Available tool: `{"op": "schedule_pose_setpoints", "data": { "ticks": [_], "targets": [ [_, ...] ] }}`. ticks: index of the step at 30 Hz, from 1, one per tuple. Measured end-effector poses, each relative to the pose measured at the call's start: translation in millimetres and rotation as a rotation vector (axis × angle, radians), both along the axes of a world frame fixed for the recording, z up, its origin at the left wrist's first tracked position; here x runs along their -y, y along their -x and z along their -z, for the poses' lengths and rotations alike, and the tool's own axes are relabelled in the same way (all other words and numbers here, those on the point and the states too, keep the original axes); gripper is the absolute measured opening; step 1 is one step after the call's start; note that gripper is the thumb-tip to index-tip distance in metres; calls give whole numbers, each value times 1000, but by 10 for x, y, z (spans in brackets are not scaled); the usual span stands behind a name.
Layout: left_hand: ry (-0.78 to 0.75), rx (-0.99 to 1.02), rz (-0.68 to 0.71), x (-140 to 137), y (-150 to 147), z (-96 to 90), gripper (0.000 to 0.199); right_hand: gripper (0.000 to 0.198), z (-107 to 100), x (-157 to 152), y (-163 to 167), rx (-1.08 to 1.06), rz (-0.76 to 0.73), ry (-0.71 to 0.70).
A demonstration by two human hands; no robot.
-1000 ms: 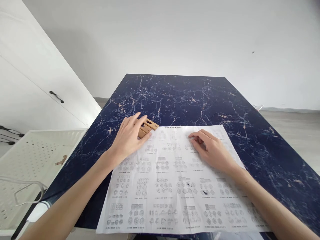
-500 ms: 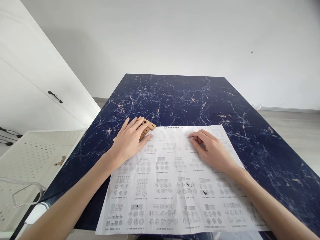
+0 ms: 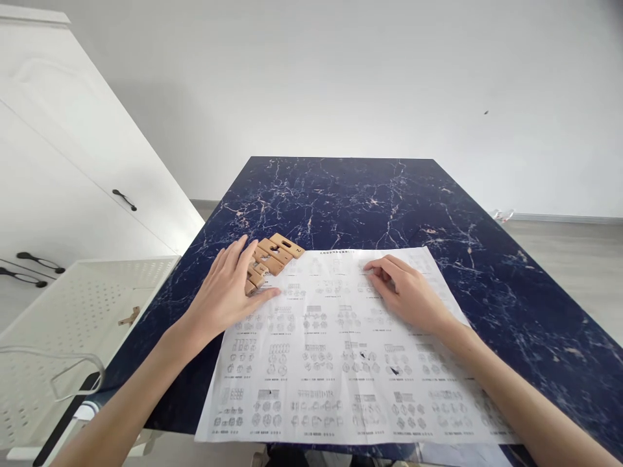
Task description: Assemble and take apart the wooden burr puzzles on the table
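Item: white cabinet (image 3: 97, 136) at far left, black pull handles (image 3: 124, 200).

Item: white perforated bin (image 3: 92, 266) beside the desk (image 3: 335, 201); we list one small brown piece (image 3: 129, 316) at its right side.

Item: left hand (image 3: 219, 285), palm down at the left edge of the sheet. Grip open: fingers extended, thumb pointing out over the paper, nothing clasped.

Item: row of flat wooden pieces (image 3: 287, 246), at the sheet's far left corner, just beyond the left hand's fingers, which hide part of the row. The farthest piece bears a "2" and a slot. We judge them light, stiff and smooth, hardly fragile, though apt to slide against one another. We would take each by its two long edges, between thumb and forefinger, clear of its cut-outs.

Item: printed sheet (image 3: 311, 383), spread on the dark blue veined desk, with rows of small diagrams, fold lines and a few dark spots. We judge it thin, soft and easily creased or torn; best held flat by a corner or margin.

Item: right hand (image 3: 403, 292), resting on the sheet's right half. Grip loosely curled; we cannot tell whether it is fully closed, the palm being hidden.
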State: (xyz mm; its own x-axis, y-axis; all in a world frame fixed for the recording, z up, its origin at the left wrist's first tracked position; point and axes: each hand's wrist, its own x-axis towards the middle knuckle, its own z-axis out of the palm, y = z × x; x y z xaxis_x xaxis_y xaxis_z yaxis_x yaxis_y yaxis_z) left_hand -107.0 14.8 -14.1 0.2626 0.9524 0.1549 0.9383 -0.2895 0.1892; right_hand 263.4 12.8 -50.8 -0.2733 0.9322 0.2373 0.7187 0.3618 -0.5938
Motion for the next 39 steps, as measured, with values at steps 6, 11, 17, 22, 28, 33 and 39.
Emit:
{"op": "schedule_pose_setpoints", "data": {
  "ticks": [6, 11, 17, 22, 28, 33, 39],
  "targets": [
    [28, 75, -155, 337, 164, 59, 99, 20, 38, -12, -8, -20, -10, -29],
    [-40, 57, -131, 252, 148, 80, 97, 21, 74, -28, -2, -24, -11, -39],
    [-124, -27, -140, 121, 24, 43, 87, 22, 74, -28, -8, -16, -23, -58],
    [-134, -67, -136, 124, -10, -9, 80, 21, 65, -18, -8, -5, -27, -75],
    [-144, -33, -125, 150, -5, 11, 70, 22, 77, -25, -26, -8, -36, -90],
    [-161, -11, -123, 175, 16, 25, 66, 22, 83, -31, -43, -2, -34, -71],
    [-142, -65, -126, 132, -10, -10, 74, 23, 89, -31, -39, -5, -37, -68]
  ]
}}
